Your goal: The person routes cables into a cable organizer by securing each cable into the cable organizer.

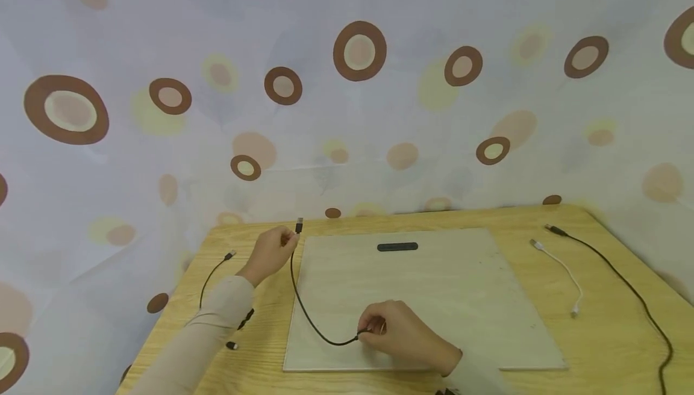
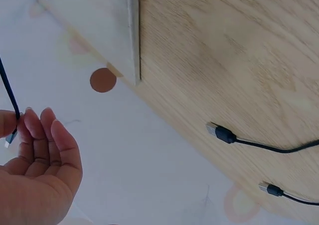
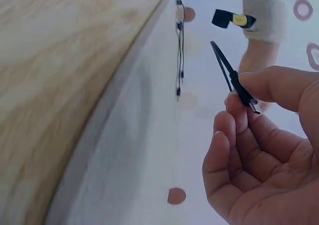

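Note:
A black USB cable (image 1: 336, 344) hangs in a slack curve between both hands, above the pale board (image 1: 434, 298). My left hand (image 1: 272, 255) pinches it just below its USB-A plug (image 1: 299, 225), which points up past the board's far left corner. My right hand (image 1: 400, 333) pinches the other end between thumb and fingers, low over the board's front part. In the right wrist view, this end's small metal-tipped plug (image 3: 252, 105) sticks out from the fingertips; its exact type is too small to tell. The left wrist view shows the left hand (image 2: 45, 170) at its left edge.
Black cables lie left of the board, one USB plug (image 1: 230, 255) near the back, partly hidden by my left sleeve (image 1: 200, 335). A short white cable (image 1: 566, 271) and a thicker black cable (image 1: 623, 280) lie right. A dark strip (image 1: 397, 247) marks the board's back.

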`<move>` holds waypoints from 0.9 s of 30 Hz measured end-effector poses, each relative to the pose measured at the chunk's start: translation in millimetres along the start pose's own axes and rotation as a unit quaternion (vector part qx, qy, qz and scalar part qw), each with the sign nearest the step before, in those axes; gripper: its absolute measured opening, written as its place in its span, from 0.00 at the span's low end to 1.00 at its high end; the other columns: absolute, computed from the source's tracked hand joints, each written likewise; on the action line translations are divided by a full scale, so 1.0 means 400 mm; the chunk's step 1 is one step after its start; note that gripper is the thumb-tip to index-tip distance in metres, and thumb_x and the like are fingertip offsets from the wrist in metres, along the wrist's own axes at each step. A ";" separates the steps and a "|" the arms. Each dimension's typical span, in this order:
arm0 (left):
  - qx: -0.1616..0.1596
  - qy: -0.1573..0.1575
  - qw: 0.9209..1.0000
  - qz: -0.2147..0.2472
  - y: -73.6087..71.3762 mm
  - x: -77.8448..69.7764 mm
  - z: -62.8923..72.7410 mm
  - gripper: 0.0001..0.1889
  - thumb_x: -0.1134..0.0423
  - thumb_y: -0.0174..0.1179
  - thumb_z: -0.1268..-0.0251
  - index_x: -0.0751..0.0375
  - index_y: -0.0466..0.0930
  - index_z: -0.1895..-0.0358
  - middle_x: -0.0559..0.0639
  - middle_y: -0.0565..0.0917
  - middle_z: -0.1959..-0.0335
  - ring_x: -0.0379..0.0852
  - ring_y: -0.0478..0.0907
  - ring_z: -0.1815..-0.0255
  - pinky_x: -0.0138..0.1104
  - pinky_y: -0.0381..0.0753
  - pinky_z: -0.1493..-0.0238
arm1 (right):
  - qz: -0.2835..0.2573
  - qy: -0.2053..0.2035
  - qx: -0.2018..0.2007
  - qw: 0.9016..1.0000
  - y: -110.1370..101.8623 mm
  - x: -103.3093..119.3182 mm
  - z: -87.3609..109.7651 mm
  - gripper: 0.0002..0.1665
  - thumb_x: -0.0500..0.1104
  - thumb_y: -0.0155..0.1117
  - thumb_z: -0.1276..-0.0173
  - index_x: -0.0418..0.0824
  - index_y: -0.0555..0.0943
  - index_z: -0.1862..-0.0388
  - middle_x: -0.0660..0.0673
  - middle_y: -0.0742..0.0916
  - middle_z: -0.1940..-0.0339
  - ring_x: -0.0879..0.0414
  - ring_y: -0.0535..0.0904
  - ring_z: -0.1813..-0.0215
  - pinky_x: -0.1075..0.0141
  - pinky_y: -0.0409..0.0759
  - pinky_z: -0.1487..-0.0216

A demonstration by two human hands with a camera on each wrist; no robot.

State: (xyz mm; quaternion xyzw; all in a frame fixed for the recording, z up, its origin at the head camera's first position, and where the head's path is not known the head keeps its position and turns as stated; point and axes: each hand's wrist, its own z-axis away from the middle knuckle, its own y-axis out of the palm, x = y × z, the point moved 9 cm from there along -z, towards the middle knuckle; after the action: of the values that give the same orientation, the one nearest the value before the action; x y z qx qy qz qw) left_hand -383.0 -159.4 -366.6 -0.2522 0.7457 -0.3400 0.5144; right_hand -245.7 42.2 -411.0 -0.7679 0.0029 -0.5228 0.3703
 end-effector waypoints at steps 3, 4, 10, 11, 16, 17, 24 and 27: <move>-0.001 -0.001 1.000 0.013 0.020 -0.015 -0.007 0.10 0.61 0.53 0.28 0.64 0.79 0.61 0.51 0.81 0.68 0.45 0.76 0.67 0.38 0.76 0.64 | 0.005 0.005 -0.016 1.000 -0.037 -0.013 0.021 0.03 0.39 0.69 0.39 0.45 0.82 0.70 0.57 0.82 0.73 0.68 0.74 0.70 0.71 0.77 0.67; 0.000 0.000 1.000 0.017 0.029 -0.020 -0.009 0.09 0.61 0.53 0.28 0.64 0.79 0.61 0.51 0.81 0.68 0.45 0.76 0.66 0.38 0.76 0.64 | 0.007 0.008 -0.021 1.000 -0.047 -0.019 0.028 0.03 0.39 0.69 0.39 0.45 0.82 0.70 0.57 0.82 0.73 0.68 0.73 0.70 0.71 0.77 0.68; 0.012 0.002 0.999 0.035 0.080 -0.052 -0.013 0.08 0.62 0.55 0.30 0.64 0.79 0.63 0.50 0.81 0.69 0.46 0.78 0.64 0.39 0.78 0.62 | 0.006 0.028 -0.048 0.998 -0.096 -0.051 0.065 0.03 0.42 0.69 0.38 0.45 0.83 0.70 0.57 0.83 0.73 0.67 0.75 0.69 0.71 0.77 0.67; 0.016 0.002 0.999 0.040 0.087 -0.059 -0.014 0.08 0.62 0.55 0.30 0.64 0.80 0.63 0.50 0.81 0.69 0.46 0.78 0.64 0.39 0.78 0.62 | -0.001 0.036 -0.051 0.998 -0.103 -0.057 0.071 0.04 0.43 0.69 0.38 0.44 0.83 0.70 0.56 0.83 0.72 0.67 0.75 0.69 0.71 0.77 0.67; 0.029 0.017 0.998 0.050 0.119 -0.097 -0.031 0.08 0.61 0.56 0.31 0.61 0.81 0.65 0.48 0.81 0.70 0.44 0.77 0.66 0.38 0.77 0.62 | -0.058 0.099 -0.058 0.992 -0.131 -0.107 0.101 0.10 0.45 0.66 0.35 0.39 0.84 0.65 0.50 0.84 0.70 0.62 0.76 0.67 0.70 0.76 0.66; 0.029 0.022 0.998 0.049 0.125 -0.104 -0.037 0.08 0.60 0.56 0.31 0.61 0.81 0.65 0.48 0.81 0.70 0.43 0.76 0.66 0.38 0.77 0.62 | -0.070 0.112 -0.058 0.989 -0.136 -0.117 0.108 0.11 0.46 0.65 0.34 0.38 0.84 0.63 0.49 0.83 0.69 0.61 0.76 0.67 0.69 0.76 0.65; 0.041 0.054 0.996 0.050 0.183 -0.157 -0.068 0.09 0.61 0.56 0.31 0.63 0.81 0.64 0.49 0.81 0.71 0.42 0.74 0.70 0.34 0.74 0.67 | -0.124 0.151 -0.085 0.977 -0.181 -0.166 0.152 0.17 0.46 0.62 0.32 0.31 0.81 0.57 0.45 0.82 0.65 0.55 0.78 0.62 0.67 0.78 0.61; 0.058 0.044 0.996 0.054 0.221 -0.171 -0.080 0.10 0.61 0.56 0.30 0.64 0.81 0.63 0.50 0.80 0.71 0.41 0.73 0.71 0.33 0.74 0.69 | -0.125 0.163 -0.106 0.973 -0.205 -0.175 0.173 0.18 0.46 0.63 0.32 0.30 0.80 0.56 0.45 0.83 0.65 0.55 0.78 0.61 0.66 0.79 0.61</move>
State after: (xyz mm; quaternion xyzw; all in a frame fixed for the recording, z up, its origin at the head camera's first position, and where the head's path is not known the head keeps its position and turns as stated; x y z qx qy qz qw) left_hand -391.9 -45.0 -385.8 -0.1663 0.7594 -0.3652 0.5121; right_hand -253.1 168.4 -432.7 -0.7017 0.0222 -0.6795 0.2129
